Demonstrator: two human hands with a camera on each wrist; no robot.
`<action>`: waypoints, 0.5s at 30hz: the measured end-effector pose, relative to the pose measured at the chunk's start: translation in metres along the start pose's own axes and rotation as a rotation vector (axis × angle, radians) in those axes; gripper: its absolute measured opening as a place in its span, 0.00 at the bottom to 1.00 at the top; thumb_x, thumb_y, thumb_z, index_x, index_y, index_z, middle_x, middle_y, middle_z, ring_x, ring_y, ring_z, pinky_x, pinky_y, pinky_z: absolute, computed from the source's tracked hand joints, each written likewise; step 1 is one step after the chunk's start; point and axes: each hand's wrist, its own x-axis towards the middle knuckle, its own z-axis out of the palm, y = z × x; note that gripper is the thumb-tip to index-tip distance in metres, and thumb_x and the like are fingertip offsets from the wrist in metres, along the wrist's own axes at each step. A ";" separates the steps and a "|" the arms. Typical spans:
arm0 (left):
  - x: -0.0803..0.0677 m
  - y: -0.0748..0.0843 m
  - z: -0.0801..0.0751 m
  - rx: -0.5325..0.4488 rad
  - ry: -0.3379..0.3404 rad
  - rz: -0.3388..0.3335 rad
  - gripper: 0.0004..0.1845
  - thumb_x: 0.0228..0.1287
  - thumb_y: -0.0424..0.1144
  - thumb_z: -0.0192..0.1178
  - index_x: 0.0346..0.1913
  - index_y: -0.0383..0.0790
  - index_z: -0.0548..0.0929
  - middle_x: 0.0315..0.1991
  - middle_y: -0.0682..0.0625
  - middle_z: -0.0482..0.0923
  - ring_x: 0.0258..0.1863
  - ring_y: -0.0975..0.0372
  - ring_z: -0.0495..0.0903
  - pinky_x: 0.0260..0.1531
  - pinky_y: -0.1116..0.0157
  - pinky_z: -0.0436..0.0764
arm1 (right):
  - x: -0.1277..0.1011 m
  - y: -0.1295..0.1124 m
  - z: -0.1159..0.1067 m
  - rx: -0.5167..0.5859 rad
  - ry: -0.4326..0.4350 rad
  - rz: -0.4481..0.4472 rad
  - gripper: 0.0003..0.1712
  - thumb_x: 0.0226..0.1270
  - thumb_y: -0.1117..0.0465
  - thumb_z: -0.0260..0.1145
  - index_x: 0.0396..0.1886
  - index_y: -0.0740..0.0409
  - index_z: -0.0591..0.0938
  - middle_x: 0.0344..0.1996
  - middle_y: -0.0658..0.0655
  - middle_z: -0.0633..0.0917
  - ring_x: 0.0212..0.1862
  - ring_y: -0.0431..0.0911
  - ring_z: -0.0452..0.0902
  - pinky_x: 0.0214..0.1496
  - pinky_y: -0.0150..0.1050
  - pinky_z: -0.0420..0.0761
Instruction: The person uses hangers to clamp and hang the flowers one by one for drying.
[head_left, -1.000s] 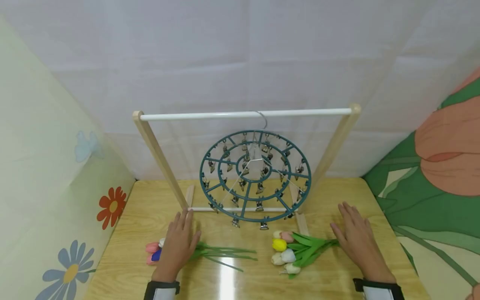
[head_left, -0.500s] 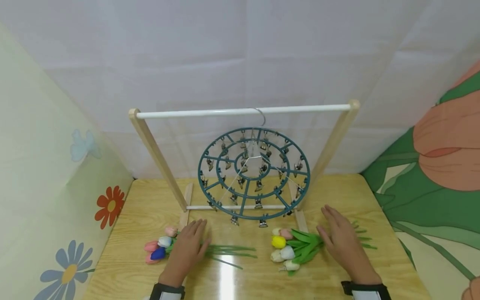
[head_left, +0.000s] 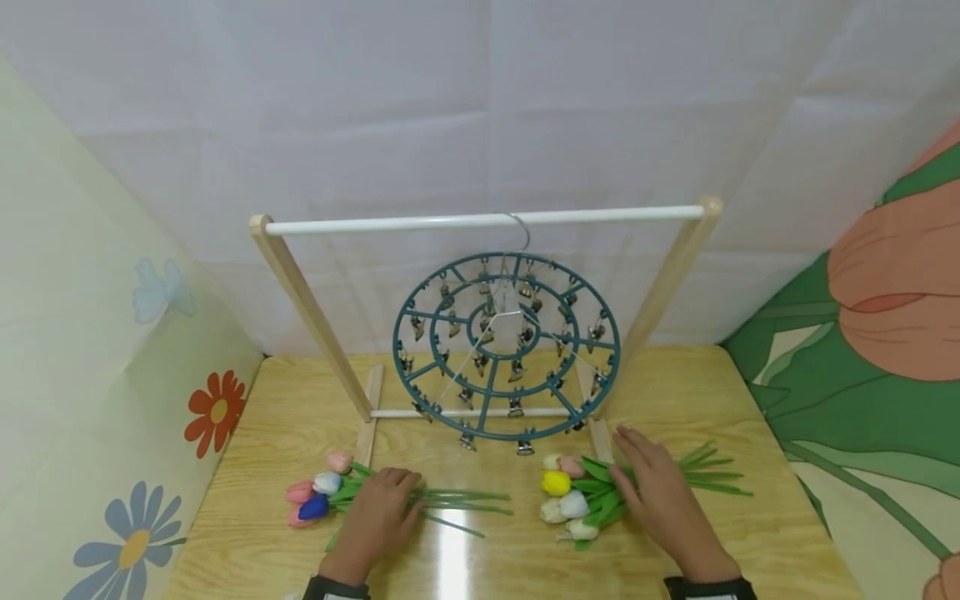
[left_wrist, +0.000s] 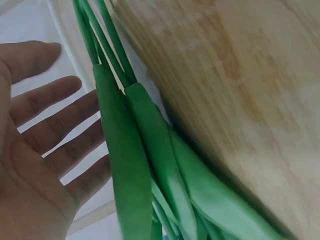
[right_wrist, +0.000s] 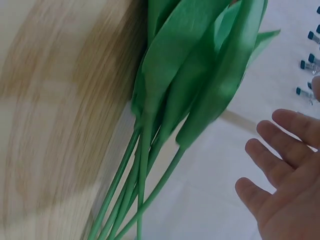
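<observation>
In the head view my left hand (head_left: 378, 517) is over the leaves of the left bunch of artificial tulips (head_left: 313, 507), which has pink, white and blue blooms. Its fingers are extended and spread beside the green leaves (left_wrist: 122, 150) in the left wrist view, holding nothing. My right hand (head_left: 663, 500) is above the middle of the right tulip bunch (head_left: 557, 482), with yellow, white and pink blooms, and hides part of the leaves and stems. Loose, spread fingers of that hand stand apart from the leaves (right_wrist: 200, 75) in the right wrist view.
Behind the flowers stands a wooden rack (head_left: 311, 321) with a white top bar (head_left: 375, 225). From the bar hangs a round teal clip hanger (head_left: 491, 390) with several metal clips. White cloth (head_left: 360, 100) covers the back, and printed panels flank the wooden table (head_left: 480, 575).
My right hand has moved left from the stem ends to over the right bunch's leaves. My left hand has moved right and nearer to me, uncovering the left blooms. The flowers stay put.
</observation>
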 end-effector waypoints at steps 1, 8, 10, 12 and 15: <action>-0.001 -0.001 0.001 0.001 -0.001 0.004 0.16 0.54 0.39 0.77 0.46 0.40 0.87 0.42 0.48 0.87 0.46 0.54 0.85 0.49 0.53 0.86 | 0.000 -0.002 0.001 0.000 -0.010 -0.002 0.29 0.68 0.62 0.71 0.66 0.69 0.77 0.67 0.68 0.78 0.66 0.66 0.74 0.66 0.73 0.72; -0.002 -0.005 0.007 0.050 -0.010 0.044 0.16 0.50 0.24 0.74 0.41 0.43 0.87 0.41 0.50 0.86 0.46 0.56 0.84 0.46 0.53 0.86 | 0.001 -0.019 0.007 0.012 -0.029 -0.054 0.27 0.68 0.60 0.72 0.64 0.65 0.80 0.66 0.64 0.80 0.67 0.62 0.76 0.67 0.72 0.72; -0.002 -0.005 0.008 0.064 -0.008 0.047 0.17 0.49 0.23 0.74 0.41 0.43 0.88 0.40 0.51 0.85 0.46 0.56 0.83 0.46 0.52 0.86 | 0.002 -0.024 0.009 0.018 -0.034 -0.065 0.27 0.68 0.60 0.72 0.64 0.64 0.80 0.66 0.64 0.80 0.68 0.61 0.76 0.68 0.72 0.72; -0.002 -0.006 0.008 0.065 -0.004 0.049 0.17 0.48 0.22 0.74 0.40 0.43 0.88 0.40 0.51 0.84 0.46 0.56 0.82 0.47 0.52 0.85 | 0.004 -0.028 0.012 0.022 -0.033 -0.081 0.27 0.68 0.59 0.73 0.64 0.63 0.81 0.66 0.63 0.81 0.68 0.60 0.76 0.68 0.71 0.72; -0.001 -0.006 0.009 0.059 -0.007 0.046 0.16 0.48 0.23 0.73 0.39 0.44 0.88 0.39 0.52 0.83 0.45 0.56 0.82 0.49 0.52 0.85 | 0.006 -0.032 0.017 0.047 -0.009 -0.128 0.26 0.66 0.61 0.74 0.62 0.61 0.82 0.65 0.62 0.81 0.67 0.59 0.76 0.67 0.72 0.73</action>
